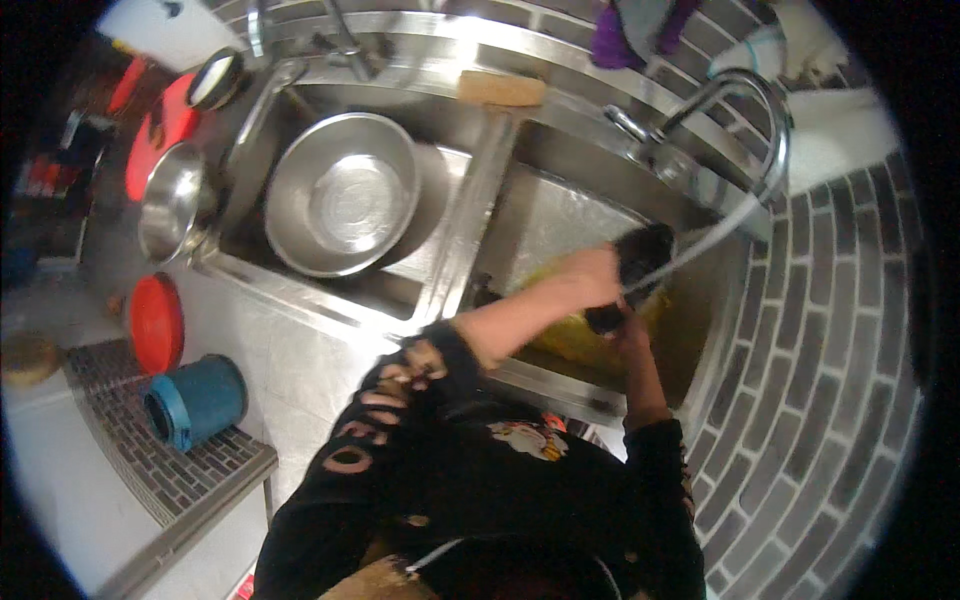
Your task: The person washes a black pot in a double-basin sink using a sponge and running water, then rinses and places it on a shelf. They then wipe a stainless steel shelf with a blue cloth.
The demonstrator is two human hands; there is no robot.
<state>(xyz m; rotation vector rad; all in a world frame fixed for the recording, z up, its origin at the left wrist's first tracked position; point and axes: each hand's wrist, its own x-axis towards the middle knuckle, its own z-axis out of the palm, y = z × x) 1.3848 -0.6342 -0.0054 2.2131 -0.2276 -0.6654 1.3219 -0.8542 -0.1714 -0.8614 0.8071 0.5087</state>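
Over the right sink basin [555, 217], my left hand [596, 277] is closed on a dark object [645, 255], possibly a wet cloth or a shoe; blur hides which. My right hand [631, 330] meets it from below, by the object's lower dark part [604, 319]; its fingers are mostly hidden. From the curved chrome faucet [776, 127] a pale stream or hose [712, 244] runs down to the dark object. Something yellow [574, 341] lies in the basin beneath my hands, partly covered by my left forearm.
A large steel bowl [345, 195] sits in the left basin. A tan block [501, 88] rests on the back ledge. Left of the sink are a smaller steel bowl [172, 202], a red round basin [157, 322] and a blue bucket [199, 401] on its side. A brick-patterned wall [810, 337] bounds the right.
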